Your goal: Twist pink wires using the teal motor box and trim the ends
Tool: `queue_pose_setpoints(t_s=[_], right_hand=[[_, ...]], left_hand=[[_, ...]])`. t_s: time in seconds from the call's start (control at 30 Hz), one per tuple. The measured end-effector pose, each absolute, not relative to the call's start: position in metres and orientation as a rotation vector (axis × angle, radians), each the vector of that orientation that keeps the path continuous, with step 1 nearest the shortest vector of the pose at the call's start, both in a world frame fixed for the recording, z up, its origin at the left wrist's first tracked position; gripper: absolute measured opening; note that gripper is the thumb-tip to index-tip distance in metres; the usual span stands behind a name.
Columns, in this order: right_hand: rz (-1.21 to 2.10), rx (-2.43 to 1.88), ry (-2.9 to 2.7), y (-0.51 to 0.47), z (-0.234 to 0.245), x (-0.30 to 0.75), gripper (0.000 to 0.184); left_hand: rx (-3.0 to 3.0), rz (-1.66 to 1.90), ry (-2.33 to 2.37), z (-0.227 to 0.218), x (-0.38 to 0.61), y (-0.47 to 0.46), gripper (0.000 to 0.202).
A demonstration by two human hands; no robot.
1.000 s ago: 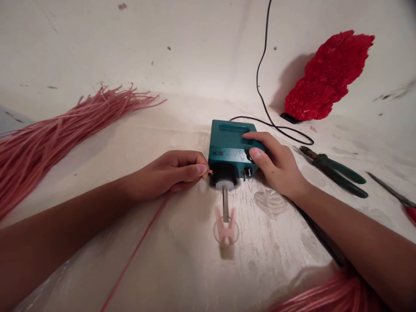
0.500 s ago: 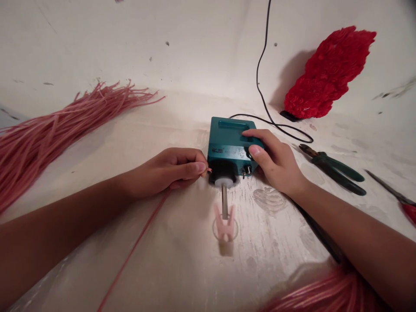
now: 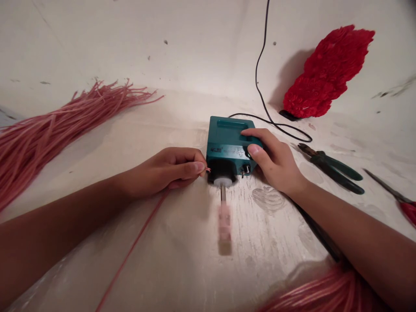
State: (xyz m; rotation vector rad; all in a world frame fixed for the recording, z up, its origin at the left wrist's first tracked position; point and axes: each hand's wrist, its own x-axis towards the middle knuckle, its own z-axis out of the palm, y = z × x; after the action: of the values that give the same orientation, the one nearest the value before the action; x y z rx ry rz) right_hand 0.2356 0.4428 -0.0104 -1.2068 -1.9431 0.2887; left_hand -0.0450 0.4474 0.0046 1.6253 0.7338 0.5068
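My left hand pinches the end of a pink wire and holds its bare tip against the left side of a small teal machine. My right hand rests on the machine's right side, thumb on a dark knob at its front. A metal shaft sticks out of the machine's front toward me. A pink clip on the shaft's end is blurred.
A large bundle of pink wires lies at the left, another bundle at the bottom right. Green-handled pliers and a red-handled tool lie at the right. A red rose-covered shape stands behind, beside a black cord.
The pink clip on the shaft, clearly shaped before, is now a spinning blur. Both hands stay in place.
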Motion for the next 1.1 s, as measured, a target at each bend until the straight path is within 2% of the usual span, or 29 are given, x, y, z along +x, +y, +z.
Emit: queue_pose_setpoints(t_s=[1.1], right_hand=[[0.263, -1.191, -1.943, 0.4438, -0.0124, 0.2365, 0.046]], left_hand=[[1.622, 0.556, 0.734, 0.0038, -0.042, 0.4465, 0.022]])
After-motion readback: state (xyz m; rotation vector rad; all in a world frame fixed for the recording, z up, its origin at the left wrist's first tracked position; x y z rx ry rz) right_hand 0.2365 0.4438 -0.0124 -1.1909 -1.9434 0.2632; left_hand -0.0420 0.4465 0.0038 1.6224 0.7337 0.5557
